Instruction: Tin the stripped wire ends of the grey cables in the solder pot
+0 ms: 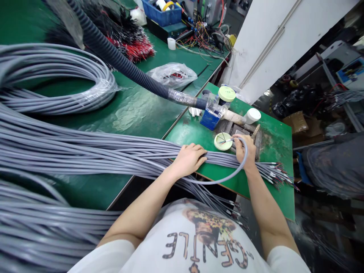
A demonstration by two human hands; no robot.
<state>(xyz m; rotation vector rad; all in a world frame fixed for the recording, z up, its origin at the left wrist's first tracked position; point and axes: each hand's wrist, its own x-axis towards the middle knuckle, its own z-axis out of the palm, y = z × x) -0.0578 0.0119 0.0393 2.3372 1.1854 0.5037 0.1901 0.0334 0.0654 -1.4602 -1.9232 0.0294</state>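
My right hand (245,150) is closed round one grey cable (227,178) close to its end, and the cable bends back in a loop below the hand. The stripped wires (222,141) at that end reach over a small pale round dish (218,147); whether they touch it I cannot tell. My left hand (190,158) lies across a thick bundle of grey cables (136,151), fingers stretched out and thumb apart. The bundle's far ends (274,172), with bare coloured wires, rest on a green board (273,144).
A ribbed hose (127,72) slants over the bench to a pale nozzle (234,117). Near it stand a blue box (209,119), a lidded pot (226,94) and a white cup (252,115). Coiled cables (96,91) and a plastic bag (173,75) lie on the green bench.
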